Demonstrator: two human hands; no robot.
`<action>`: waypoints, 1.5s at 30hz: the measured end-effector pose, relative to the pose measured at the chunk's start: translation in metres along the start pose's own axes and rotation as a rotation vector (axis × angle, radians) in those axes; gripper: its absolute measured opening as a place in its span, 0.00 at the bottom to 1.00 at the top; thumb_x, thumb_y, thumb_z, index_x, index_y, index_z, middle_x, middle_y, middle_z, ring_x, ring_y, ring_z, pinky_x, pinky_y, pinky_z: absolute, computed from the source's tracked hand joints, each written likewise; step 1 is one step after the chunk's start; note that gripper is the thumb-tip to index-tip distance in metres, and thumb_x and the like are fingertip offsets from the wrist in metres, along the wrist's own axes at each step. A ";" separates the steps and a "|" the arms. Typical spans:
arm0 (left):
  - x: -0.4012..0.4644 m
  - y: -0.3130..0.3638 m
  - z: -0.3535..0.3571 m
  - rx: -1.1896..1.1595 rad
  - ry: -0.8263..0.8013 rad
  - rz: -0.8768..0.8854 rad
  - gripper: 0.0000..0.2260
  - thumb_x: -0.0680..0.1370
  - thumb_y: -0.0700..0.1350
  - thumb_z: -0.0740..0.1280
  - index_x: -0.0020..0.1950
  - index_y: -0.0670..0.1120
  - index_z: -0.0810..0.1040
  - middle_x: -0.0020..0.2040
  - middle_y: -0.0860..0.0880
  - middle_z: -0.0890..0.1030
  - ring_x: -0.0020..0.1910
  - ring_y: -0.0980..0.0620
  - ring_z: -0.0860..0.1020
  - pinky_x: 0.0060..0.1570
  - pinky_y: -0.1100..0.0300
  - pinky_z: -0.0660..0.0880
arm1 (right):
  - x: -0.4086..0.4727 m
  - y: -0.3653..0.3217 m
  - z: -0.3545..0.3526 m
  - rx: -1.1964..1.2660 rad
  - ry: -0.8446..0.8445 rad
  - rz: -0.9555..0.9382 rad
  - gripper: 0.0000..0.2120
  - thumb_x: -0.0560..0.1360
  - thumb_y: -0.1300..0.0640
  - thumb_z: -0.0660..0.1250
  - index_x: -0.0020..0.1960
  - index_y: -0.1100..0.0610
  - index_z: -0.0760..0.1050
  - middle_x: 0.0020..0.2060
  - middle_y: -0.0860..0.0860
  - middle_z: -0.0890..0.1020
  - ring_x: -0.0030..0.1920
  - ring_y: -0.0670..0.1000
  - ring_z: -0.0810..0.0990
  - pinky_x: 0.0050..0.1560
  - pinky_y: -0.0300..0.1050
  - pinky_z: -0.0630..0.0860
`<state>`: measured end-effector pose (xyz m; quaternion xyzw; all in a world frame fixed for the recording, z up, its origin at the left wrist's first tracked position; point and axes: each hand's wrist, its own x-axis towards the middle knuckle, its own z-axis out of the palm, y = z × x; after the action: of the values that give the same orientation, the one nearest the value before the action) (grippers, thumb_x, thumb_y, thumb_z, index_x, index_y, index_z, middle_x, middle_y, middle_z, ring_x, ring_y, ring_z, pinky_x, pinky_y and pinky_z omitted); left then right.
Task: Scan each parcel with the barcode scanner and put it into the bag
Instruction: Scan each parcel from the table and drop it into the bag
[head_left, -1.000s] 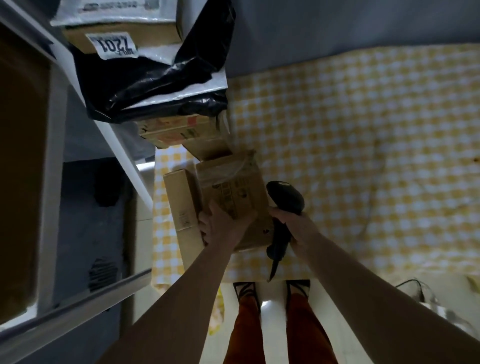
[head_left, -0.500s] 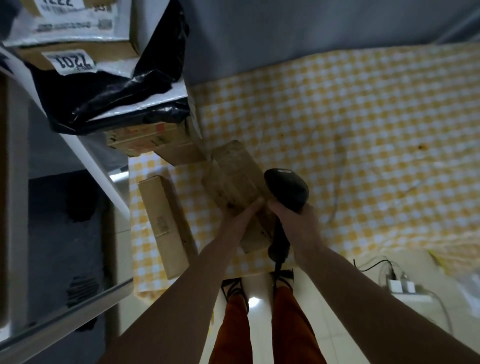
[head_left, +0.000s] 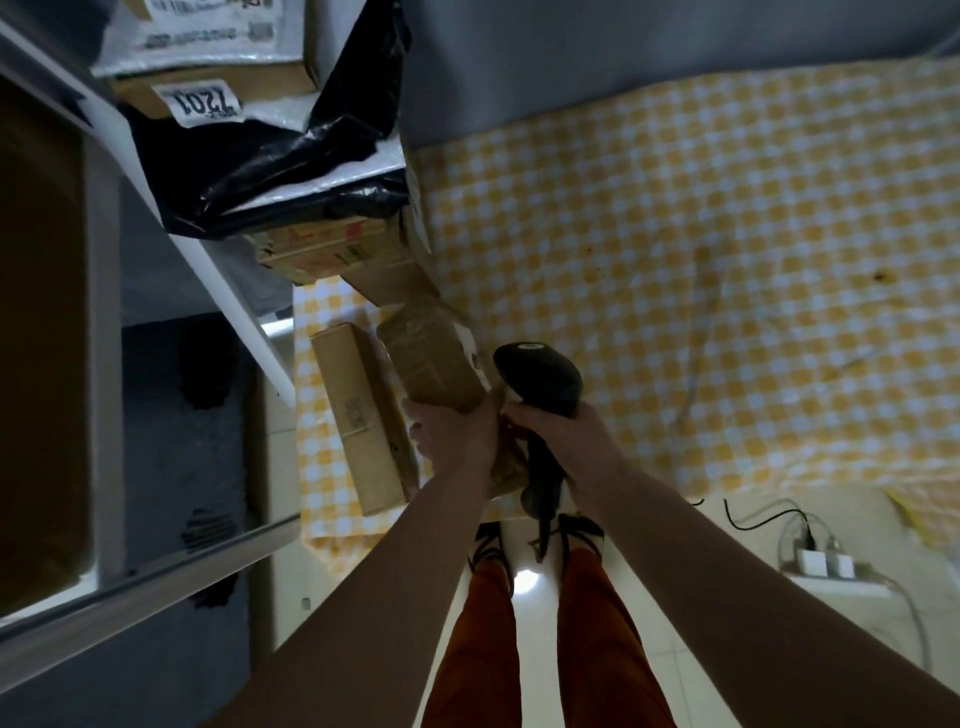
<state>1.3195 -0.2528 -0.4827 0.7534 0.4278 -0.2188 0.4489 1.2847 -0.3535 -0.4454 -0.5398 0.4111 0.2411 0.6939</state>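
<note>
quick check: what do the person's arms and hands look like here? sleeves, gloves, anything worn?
Both forearms are bare as far as the frame shows: no sleeves in view. The left hand and right hand wear no gloves, and no watch or bands show at the wrists. Rings cannot be ruled out in this dim light. No markings visible on the arms.

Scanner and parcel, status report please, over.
Left hand grips brown parcel, tilted above table. Right hand grips barcode scanner beside it. Long box lies flat left. No bag visible.
</note>
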 end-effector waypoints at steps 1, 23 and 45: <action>-0.001 0.003 -0.001 0.044 0.025 -0.039 0.53 0.68 0.55 0.77 0.79 0.46 0.44 0.76 0.42 0.58 0.74 0.40 0.59 0.70 0.44 0.62 | -0.001 0.002 0.001 0.010 -0.021 0.006 0.13 0.72 0.57 0.72 0.55 0.61 0.79 0.51 0.61 0.82 0.52 0.59 0.82 0.55 0.56 0.79; -0.117 0.135 -0.086 0.031 -0.743 0.159 0.36 0.67 0.34 0.77 0.68 0.54 0.65 0.66 0.48 0.75 0.64 0.44 0.73 0.53 0.38 0.74 | -0.125 -0.103 -0.053 0.196 0.210 -0.338 0.07 0.73 0.59 0.71 0.49 0.60 0.79 0.38 0.56 0.83 0.35 0.53 0.81 0.41 0.47 0.78; -0.184 0.269 -0.251 -0.282 -0.580 0.712 0.48 0.67 0.26 0.73 0.78 0.55 0.55 0.57 0.43 0.82 0.54 0.42 0.81 0.51 0.37 0.77 | -0.280 -0.199 0.015 -0.166 0.042 -0.855 0.14 0.73 0.64 0.70 0.48 0.77 0.73 0.31 0.59 0.78 0.28 0.51 0.73 0.30 0.42 0.70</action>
<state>1.4334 -0.1807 -0.0936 0.6929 0.0257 -0.1925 0.6944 1.2909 -0.3687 -0.1022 -0.7201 0.1440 -0.0469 0.6771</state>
